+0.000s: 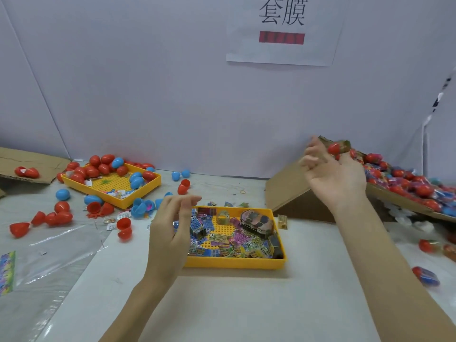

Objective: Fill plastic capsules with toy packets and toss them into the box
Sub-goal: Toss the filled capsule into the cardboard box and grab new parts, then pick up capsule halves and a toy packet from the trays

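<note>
My right hand [333,176] is raised over the near flap of the cardboard box [286,191], fingers spread and blurred. A red capsule [333,148] is right at its fingertips, just above the box; no finger curls round it. The box holds a heap of closed red and blue capsules [407,183]. My left hand [170,230] hovers over the left end of the yellow tray [234,264] of toy packets [222,243], fingers loosely bent, holding nothing.
A second yellow tray [142,202] at the back left holds red and blue capsule shells. More open shells [124,228] lie scattered across the table's left. Flat cardboard [29,159] lies at far left. A few wrapped capsules [425,275] lie at the right.
</note>
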Demonstrator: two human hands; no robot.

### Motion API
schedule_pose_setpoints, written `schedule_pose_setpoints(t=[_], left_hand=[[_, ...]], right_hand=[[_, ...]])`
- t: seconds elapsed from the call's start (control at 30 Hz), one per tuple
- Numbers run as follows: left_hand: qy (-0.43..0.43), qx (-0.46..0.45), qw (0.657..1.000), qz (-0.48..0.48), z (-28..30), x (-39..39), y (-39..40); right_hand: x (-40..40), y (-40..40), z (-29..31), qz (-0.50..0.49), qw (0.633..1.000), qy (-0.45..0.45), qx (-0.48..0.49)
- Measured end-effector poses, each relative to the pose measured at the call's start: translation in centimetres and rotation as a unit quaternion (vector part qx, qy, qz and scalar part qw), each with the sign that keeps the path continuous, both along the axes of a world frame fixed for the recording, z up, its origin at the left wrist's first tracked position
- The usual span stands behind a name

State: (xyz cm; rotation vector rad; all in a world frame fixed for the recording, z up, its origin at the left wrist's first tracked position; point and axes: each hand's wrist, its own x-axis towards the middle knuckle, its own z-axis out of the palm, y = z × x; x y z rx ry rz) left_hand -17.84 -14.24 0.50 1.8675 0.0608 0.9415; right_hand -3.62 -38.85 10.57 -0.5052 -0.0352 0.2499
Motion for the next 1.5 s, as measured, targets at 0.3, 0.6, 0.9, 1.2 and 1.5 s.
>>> schedule_pose_setpoints(t=[0.3,0.6,0.9,1.2,1.5], left_hand=[[0.072,0.057,0.995,0.034,-0.4,0.3,0.7],[0.230,0.149,0.950,0.147,2.6,6.1,10.9],[0.478,0.346,0.767,0.254,2.6,14.0,29.5],[0.423,0.324,0.808,0.252,-1.9,15.4,32.7],[0.336,0.396,0.839,0.166,-1.1,12.8,25.8]], right_hand=[[-3.6,7.3,-9.1,0.021,0.922,-0.134,-0.364],[-5.0,9.0,-10.9,0.064,0.857,-0.198,-0.472],[-4.2,9.1,-11.3,0.077,0.878,-0.159,-0.444],[-3.1,9.3,-12.2,0.091,0.869,-0.169,-0.456],[-3.6,9.2,-11.7,0.083,0.876,-0.160,-0.448]])
